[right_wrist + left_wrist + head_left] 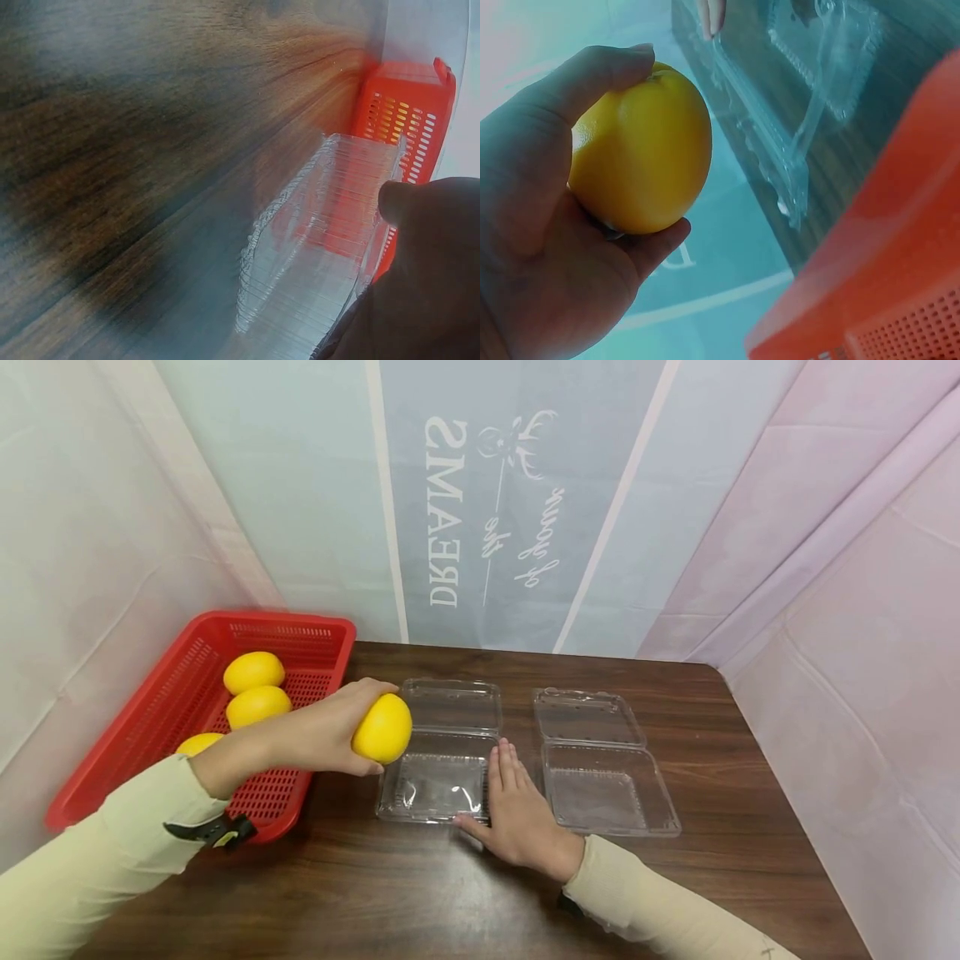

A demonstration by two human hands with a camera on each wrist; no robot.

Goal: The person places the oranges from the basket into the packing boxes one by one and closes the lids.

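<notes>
Fruit [386,729] in left hand [322,727] — near clear container [442,781]

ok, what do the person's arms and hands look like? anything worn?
Pale cream-yellow fabric left sleeve and matching right sleeve, both reaching the wrist. Left hand and right hand ungloved. Black left wrist strap with a small yellow-green detail; black right wrist band mostly hidden. Small dark mark on the right sleeve, unreadable.

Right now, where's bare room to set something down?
Table is bare right of the right clear box and, nearer, between the sleeves. Crowded leftward: red basket, left hand gripping yellow fruit, left clear box with right hand at its edge.
</notes>
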